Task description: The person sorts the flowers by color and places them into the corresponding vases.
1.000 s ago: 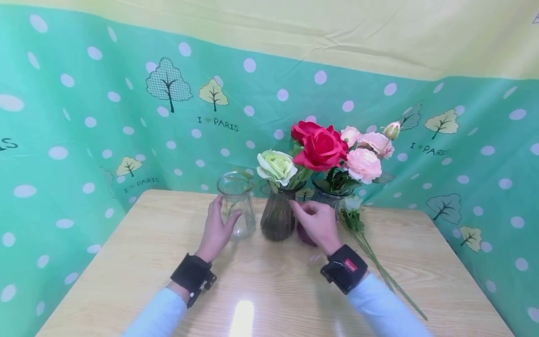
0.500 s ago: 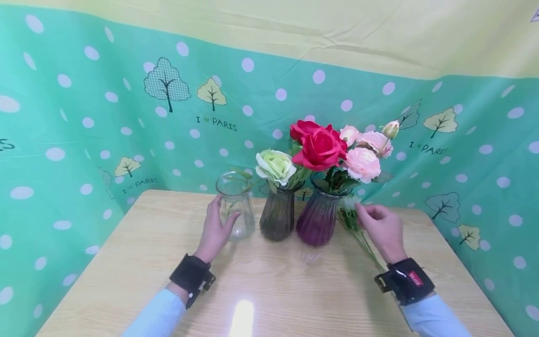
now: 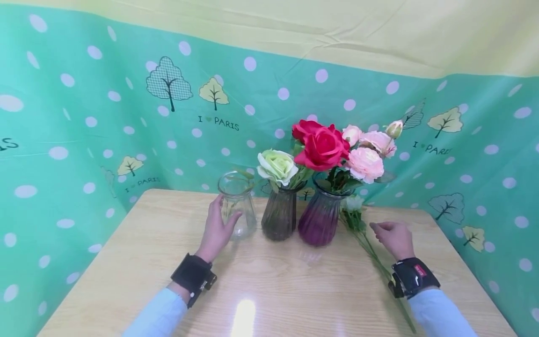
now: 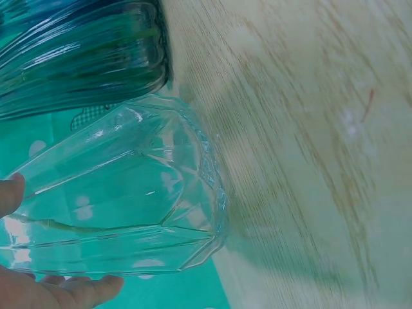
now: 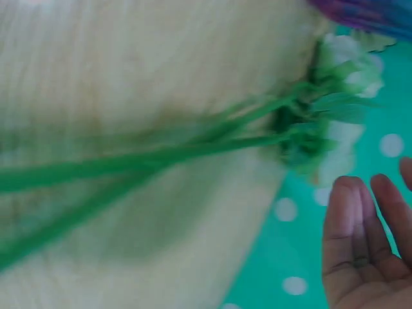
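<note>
My left hand (image 3: 216, 227) holds a clear glass vase (image 3: 242, 213) at the table's back left, fingers round its left side and thumb on the near side. The left wrist view shows that vase (image 4: 141, 206) with faceted sides and a thin green-brown strand visible through it. My right hand (image 3: 393, 238), holding nothing, hovers just right of some white flowers (image 3: 354, 202) with long green stems (image 3: 382, 269) lying on the table. Seen from the right wrist, its fingers (image 5: 351, 219) are loosely extended, apart from the blossoms (image 5: 341, 129).
A grey vase (image 3: 279, 217) with a pale green rose (image 3: 278, 167) stands right of the clear one. Beside it is a purple vase (image 3: 318, 224) with red roses (image 3: 323, 147) and pink flowers (image 3: 365, 164). A patterned green curtain (image 3: 126, 93) hangs behind the table.
My right hand has moved right from in front of the purple vase, past the white flowers, then slightly nearer me. My left hand has stayed at the clear vase.
</note>
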`<state>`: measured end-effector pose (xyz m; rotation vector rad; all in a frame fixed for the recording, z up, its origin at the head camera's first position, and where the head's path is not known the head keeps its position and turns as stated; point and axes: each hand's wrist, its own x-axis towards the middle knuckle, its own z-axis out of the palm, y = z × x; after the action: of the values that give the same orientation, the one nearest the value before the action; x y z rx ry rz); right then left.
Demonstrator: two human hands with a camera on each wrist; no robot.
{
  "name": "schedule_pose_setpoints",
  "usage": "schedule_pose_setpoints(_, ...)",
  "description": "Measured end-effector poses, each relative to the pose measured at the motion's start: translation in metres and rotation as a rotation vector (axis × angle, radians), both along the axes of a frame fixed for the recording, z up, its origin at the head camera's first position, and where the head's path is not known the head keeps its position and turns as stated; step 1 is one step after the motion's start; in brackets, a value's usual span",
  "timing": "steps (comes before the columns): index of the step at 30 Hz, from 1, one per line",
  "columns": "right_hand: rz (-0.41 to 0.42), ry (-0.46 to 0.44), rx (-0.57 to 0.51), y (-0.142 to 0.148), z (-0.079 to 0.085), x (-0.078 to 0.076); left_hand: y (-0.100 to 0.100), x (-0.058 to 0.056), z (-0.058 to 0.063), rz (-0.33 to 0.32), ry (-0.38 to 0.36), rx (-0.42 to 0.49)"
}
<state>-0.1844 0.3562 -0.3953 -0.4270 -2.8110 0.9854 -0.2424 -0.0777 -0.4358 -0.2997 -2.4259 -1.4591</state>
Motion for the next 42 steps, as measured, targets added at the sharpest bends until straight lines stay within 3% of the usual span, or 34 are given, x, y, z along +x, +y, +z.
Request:
schedule_pose_setpoints(4,0.015,-0.081,0.045,0.01,-0.017,-0.006,0.0,0.0,0.0,0.002,0.009,0.002)
schedule_pose_setpoints(8,-0.009,-0.144,0.015,0.015,-0.03,-0.01,0.001,0.0,0.001,0.004,0.005,0.001)
schedule_pose_setpoints(13,-0.031,-0.182,-0.016,0.017,-0.039,-0.015,0.001,0.001,-0.001,0.006,0.004,-0.004)
schedule_pose_setpoints(19,0.005,-0.189,0.027,0.019,-0.046,-0.021,0.001,0.002,-0.001,0.008,0.019,-0.008)
schedule_pose_setpoints(26,0.02,-0.194,0.058,0.018,-0.049,-0.026,0.001,0.001,0.0,0.007,0.015,-0.009)
schedule_pose_setpoints(37,0.037,-0.216,0.015,0.013,-0.041,-0.027,0.001,0.003,0.004,0.005,-0.004,-0.003)
schedule_pose_setpoints(42,0.003,-0.18,-0.161,0.013,-0.03,-0.021,0.001,0.004,0.005,0.006,-0.013,-0.006)
